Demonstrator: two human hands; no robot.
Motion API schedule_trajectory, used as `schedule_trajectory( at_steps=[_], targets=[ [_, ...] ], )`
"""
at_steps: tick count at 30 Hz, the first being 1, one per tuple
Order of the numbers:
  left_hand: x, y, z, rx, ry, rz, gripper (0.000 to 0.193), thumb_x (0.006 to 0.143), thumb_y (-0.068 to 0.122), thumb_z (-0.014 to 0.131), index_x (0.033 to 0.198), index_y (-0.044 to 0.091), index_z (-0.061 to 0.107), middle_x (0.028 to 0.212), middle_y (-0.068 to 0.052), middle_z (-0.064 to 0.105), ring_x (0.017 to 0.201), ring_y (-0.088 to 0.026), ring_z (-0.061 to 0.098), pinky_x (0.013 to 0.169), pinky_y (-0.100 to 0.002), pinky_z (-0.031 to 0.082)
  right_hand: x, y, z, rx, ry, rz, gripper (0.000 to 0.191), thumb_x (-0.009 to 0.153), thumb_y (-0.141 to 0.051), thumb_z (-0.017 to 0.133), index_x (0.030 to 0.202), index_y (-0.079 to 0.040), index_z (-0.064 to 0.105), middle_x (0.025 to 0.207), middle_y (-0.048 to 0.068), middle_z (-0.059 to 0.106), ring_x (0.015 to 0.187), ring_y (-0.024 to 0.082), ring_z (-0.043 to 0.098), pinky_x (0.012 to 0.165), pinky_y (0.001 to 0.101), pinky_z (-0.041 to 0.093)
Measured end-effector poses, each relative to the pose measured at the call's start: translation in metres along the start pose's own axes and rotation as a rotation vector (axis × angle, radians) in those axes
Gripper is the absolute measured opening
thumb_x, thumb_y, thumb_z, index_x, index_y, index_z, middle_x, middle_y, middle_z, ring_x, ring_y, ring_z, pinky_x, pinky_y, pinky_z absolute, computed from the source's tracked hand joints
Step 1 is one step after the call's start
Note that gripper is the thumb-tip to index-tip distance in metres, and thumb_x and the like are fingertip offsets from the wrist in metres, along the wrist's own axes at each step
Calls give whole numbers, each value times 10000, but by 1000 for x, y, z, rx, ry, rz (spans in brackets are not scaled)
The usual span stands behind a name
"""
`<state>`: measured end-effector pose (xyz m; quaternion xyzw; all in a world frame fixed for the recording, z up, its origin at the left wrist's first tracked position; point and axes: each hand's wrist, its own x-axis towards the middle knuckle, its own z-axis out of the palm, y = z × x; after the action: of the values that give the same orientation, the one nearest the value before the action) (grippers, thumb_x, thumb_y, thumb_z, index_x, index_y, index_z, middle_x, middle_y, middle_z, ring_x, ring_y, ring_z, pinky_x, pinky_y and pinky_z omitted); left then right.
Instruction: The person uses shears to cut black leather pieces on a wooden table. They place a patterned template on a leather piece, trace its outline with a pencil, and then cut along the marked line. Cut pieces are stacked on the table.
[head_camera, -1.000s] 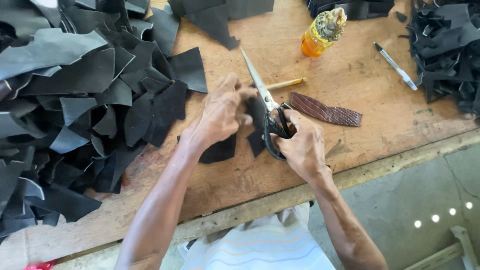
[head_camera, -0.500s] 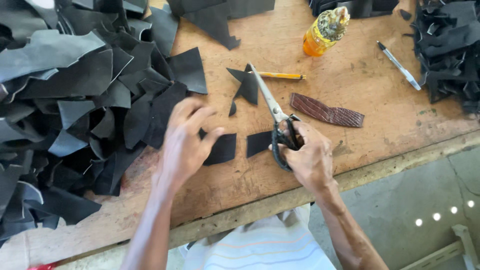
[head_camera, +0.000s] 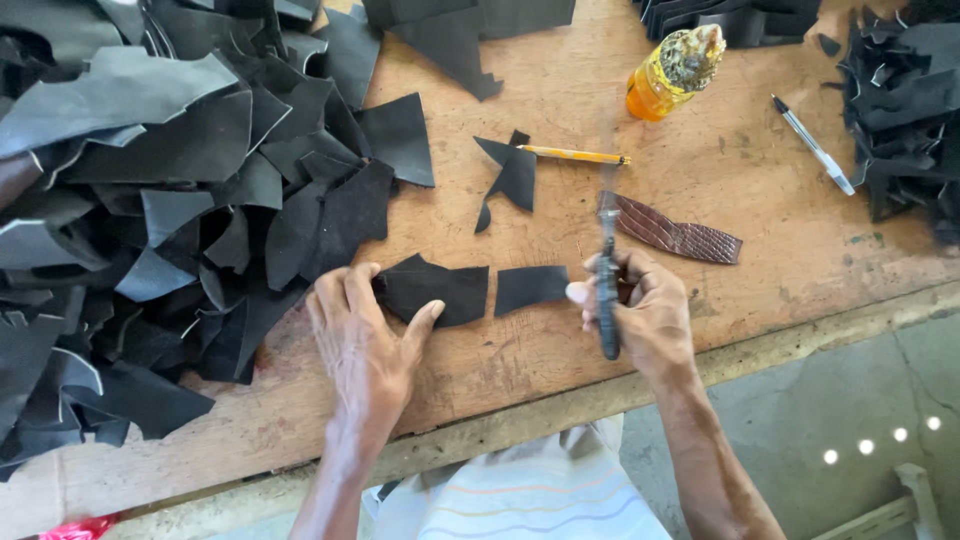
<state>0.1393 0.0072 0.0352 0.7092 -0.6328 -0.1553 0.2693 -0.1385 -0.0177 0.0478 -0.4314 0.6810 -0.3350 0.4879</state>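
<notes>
My right hand (head_camera: 640, 318) grips a pair of scissors (head_camera: 607, 280) by the handles, blades closed and pointing away from me. My left hand (head_camera: 362, 340) lies flat on the wooden table (head_camera: 560, 370), fingers apart, thumb touching a black leather piece (head_camera: 432, 289). A smaller rectangular black piece (head_camera: 531, 288) lies between the two hands. A jagged black offcut (head_camera: 512, 178) rests farther back, beside a yellow pencil (head_camera: 572, 154). A brown textured leather strip (head_camera: 675, 231) lies just beyond my right hand.
A big heap of black leather scraps (head_camera: 150, 200) covers the left of the table. More black stacks (head_camera: 905, 100) sit at the far right. An orange bottle (head_camera: 668, 74) and a pen (head_camera: 812, 145) lie at the back. The table's front edge runs below my hands.
The scissors swung from slanting left to pointing straight away, blades closed. My left hand slid down and flattened beside the cut leather piece. The camera shifted slightly.
</notes>
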Motion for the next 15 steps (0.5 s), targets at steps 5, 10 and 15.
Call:
schedule_trajectory(
  at_steps=[5, 10, 15],
  targets=[
    [-1, 1, 5, -242, -45, 17, 607, 812, 172, 871, 1220, -6, 458, 1104, -204, 563, 1045, -336, 557, 916, -481, 469, -4, 18, -18, 479, -226, -125, 213, 884, -109, 750, 1043, -4, 655, 726, 75, 690, 605, 133, 714, 491, 286, 611],
    [14, 2, 10, -464, -55, -31, 674, 814, 66, 826, 1317, -4, 383, 1131, -230, 634, 1036, -338, 702, 876, -397, 580, -19, 29, -31, 355, -258, -186, 221, 913, -113, 759, 1060, 37, 687, 686, 71, 686, 547, 109, 681, 473, 244, 572],
    [20, 5, 2, -419, -69, 16, 680, 784, 39, 839, 1329, 1, 434, 1108, -237, 671, 1021, -351, 706, 877, -410, 556, -25, 31, -29, 206, -57, -51, 281, 819, -93, 789, 1052, 30, 691, 719, 37, 698, 528, 97, 663, 439, 244, 550]
  ],
)
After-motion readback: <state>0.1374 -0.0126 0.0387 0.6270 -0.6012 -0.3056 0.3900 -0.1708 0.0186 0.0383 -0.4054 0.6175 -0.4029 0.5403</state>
